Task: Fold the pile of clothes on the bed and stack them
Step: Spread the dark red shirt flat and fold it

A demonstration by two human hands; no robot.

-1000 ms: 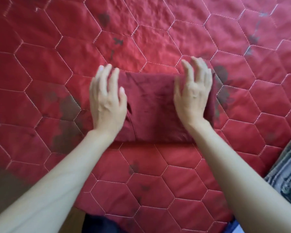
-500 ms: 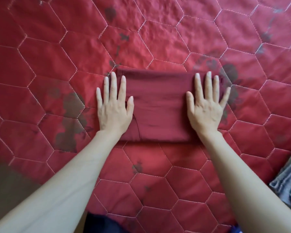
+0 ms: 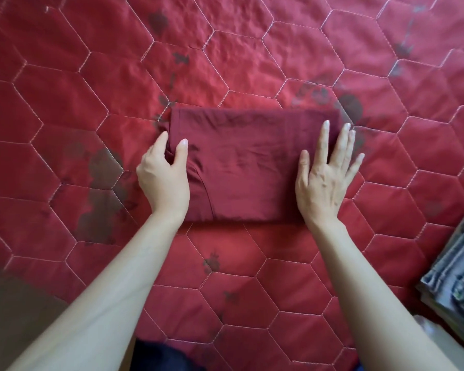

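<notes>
Red quilted bedding [image 3: 252, 57] with pale hexagon stitching and dark blotchy prints covers the bed under me and fills nearly the whole view. At its middle lies the folded maroon garment [image 3: 247, 167], a flat rectangle with its long edges running left to right and a curved seam showing near its left end. At the far right edge, well apart from it, sits a stack of folded grey-blue patterned cloth [image 3: 458, 274], only partly in view. My right hand [image 3: 324, 178] lies flat on the garment's right end, fingers [image 3: 322, 141] straight and slightly spread, the outer ones reaching past the cloth's edge. My left hand [image 3: 164, 178] is at the garment's left end, thumb on top and fingers curled at the edge, pinching the fabric there.
</notes>
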